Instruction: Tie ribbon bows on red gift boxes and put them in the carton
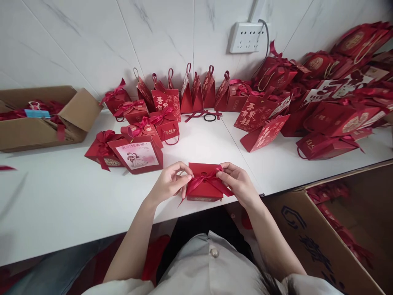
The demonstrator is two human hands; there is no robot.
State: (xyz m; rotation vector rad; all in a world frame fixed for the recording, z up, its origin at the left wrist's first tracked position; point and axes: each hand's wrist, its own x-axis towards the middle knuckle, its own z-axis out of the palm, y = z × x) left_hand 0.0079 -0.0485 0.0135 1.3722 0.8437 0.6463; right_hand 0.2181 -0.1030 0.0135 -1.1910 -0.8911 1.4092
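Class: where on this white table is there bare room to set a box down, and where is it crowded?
Bare: the table left of the left hand, below the cardboard box; also between the red box and hair tie. Crowded: the bags at right.

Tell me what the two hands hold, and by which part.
Both hands hold the ribbon bow on the small red box: left hand pinches its left loop, right hand its right.

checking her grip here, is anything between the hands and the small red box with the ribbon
Nothing visible. The left hand and right hand both already touch the ribbon on the small red box; other boxes sit farther back.
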